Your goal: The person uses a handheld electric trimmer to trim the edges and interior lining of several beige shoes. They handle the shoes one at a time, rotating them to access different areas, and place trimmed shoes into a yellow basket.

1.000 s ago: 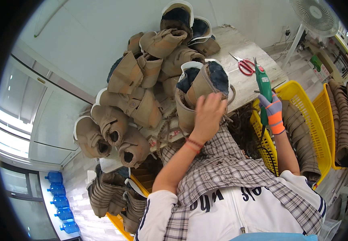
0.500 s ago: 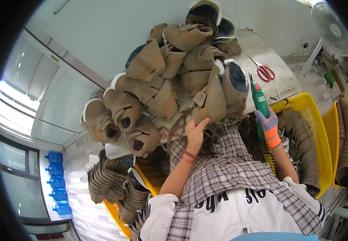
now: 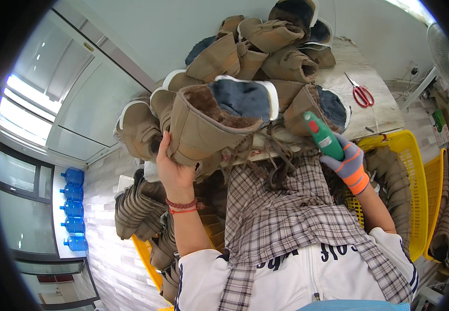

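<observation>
My left hand (image 3: 176,173) is closed on the side of a tan shoe upper (image 3: 196,135), raised at the front of the pile. The upper's opening faces up and shows brown fur, a dark blue lining and a white edge. My right hand (image 3: 346,158), in a grey and orange glove, is wrapped round a green handheld power tool (image 3: 324,139) with a red spot. The tool slants up to the left, and its working tip cannot be made out. Just beyond it rests another fur-lined upper (image 3: 298,111) on the table. Dark straps or scraps (image 3: 273,155) hang at the table's front edge.
More uppers (image 3: 216,59) are heaped on the worn table (image 3: 338,59). Red-handled scissors (image 3: 362,95) lie at the right. Yellow baskets (image 3: 417,207) with stacked uppers stand at both sides. A white fan (image 3: 448,54) is at the far right, and blue water bottles (image 3: 73,210) line the left.
My left hand has moved left and holds an upper with its lined opening turned up. The green tool has tilted left, and its dark pointed tip no longer shows. The view has shifted somewhat.
</observation>
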The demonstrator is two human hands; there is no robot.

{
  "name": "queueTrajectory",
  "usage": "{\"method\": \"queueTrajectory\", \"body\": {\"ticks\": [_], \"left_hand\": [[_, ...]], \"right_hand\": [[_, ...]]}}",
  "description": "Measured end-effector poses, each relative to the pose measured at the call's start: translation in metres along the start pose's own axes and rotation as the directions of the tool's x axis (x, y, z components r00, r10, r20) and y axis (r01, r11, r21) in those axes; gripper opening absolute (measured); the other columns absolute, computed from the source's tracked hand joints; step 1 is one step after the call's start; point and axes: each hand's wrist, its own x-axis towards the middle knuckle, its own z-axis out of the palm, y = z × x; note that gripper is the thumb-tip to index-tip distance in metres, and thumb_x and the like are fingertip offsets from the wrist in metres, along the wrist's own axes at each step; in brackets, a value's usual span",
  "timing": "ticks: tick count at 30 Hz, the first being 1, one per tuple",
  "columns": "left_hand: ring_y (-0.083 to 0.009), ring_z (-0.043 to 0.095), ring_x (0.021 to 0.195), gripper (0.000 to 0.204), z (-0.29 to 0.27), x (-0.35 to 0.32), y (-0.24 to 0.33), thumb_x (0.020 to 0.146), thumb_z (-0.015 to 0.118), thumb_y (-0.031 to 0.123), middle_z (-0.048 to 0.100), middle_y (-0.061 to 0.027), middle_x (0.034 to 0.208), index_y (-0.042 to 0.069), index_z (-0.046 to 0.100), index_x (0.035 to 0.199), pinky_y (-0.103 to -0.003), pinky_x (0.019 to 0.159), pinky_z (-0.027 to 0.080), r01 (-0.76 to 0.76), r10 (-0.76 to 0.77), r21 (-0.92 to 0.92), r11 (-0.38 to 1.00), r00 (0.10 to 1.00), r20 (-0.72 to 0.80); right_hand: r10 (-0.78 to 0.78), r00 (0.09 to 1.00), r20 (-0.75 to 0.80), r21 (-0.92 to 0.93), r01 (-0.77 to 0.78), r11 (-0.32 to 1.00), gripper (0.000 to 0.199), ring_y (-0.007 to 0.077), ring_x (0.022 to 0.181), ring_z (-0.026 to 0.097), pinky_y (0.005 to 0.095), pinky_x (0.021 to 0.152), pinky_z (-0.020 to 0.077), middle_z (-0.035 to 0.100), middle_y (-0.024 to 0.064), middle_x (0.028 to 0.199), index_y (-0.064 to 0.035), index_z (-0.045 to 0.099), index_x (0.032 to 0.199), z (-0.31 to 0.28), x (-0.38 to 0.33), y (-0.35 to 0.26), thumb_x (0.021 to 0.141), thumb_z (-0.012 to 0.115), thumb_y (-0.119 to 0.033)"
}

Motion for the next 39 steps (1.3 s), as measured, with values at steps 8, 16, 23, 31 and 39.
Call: {"method": "queueTrajectory", "body": {"ticks": [8, 16, 23, 31, 39], "left_hand": [[-0.0325, 0.049, 0.115, 0.036, -0.007, 0.008, 0.011, 0.093, 0.044, 0.016, 0.051, -0.0196, 0.125, -0.004, 0.043, 0.123, -0.047, 0.097, 0.040, 0.191, -0.192, -0.021, 0.981, 0.980, -0.045], [-0.0335, 0.049, 0.116, 0.037, -0.012, 0.008, 0.010, 0.094, 0.043, 0.017, 0.049, -0.0199, 0.126, -0.005, 0.043, 0.124, -0.048, 0.098, 0.039, 0.246, -0.250, -0.120, 0.962, 0.968, -0.012], [-0.0339, 0.048, 0.116, 0.038, -0.016, 0.008, 0.001, 0.094, 0.043, 0.018, 0.049, -0.0199, 0.126, -0.005, 0.042, 0.125, -0.049, 0.098, 0.039, 0.305, -0.310, -0.144, 0.942, 0.951, -0.014], [-0.0340, 0.047, 0.117, 0.038, -0.008, -0.001, -0.007, 0.093, 0.043, 0.016, 0.048, -0.0197, 0.128, -0.005, 0.041, 0.125, -0.049, 0.098, 0.038, 0.286, -0.297, -0.192, 0.939, 0.954, -0.033], [-0.0320, 0.046, 0.119, 0.037, 0.012, -0.032, -0.020, 0.095, 0.041, 0.016, 0.047, -0.0179, 0.130, -0.003, 0.040, 0.127, -0.049, 0.101, 0.036, 0.143, -0.129, -0.158, 0.977, 0.987, 0.094]], "right_hand": [[-0.417, 0.906, 0.077, -0.313, 0.419, 0.852, 0.075, 0.0213, 0.049, 0.051, 0.0312, 0.049, 0.0405, 0.053, 0.0043, 0.059, -0.0044, 0.055, 0.116, -0.005, 0.015, -0.022, 0.055, 0.081, -0.038], [-0.387, 0.917, 0.099, -0.310, 0.398, 0.863, 0.073, 0.0211, 0.050, 0.051, 0.0311, 0.050, 0.0408, 0.054, 0.0031, 0.060, -0.0058, 0.056, 0.115, -0.005, 0.001, -0.017, 0.055, 0.081, -0.040], [-0.423, 0.903, 0.070, -0.245, 0.427, 0.871, 0.074, 0.0214, 0.053, 0.054, 0.0313, 0.051, 0.0421, 0.057, 0.0039, 0.063, -0.0057, 0.056, 0.116, -0.001, 0.001, -0.021, 0.055, 0.081, -0.040], [-0.445, 0.893, 0.066, -0.173, 0.449, 0.877, 0.073, 0.0229, 0.049, 0.053, 0.0312, 0.047, 0.0422, 0.054, 0.0053, 0.058, -0.0044, 0.057, 0.114, -0.002, 0.005, -0.025, 0.055, 0.081, -0.040], [-0.464, 0.885, 0.049, -0.120, 0.466, 0.877, 0.073, 0.0221, 0.051, 0.054, 0.0316, 0.047, 0.0407, 0.054, 0.0051, 0.060, -0.0050, 0.058, 0.113, 0.000, 0.008, -0.038, 0.053, 0.082, -0.039]]}}
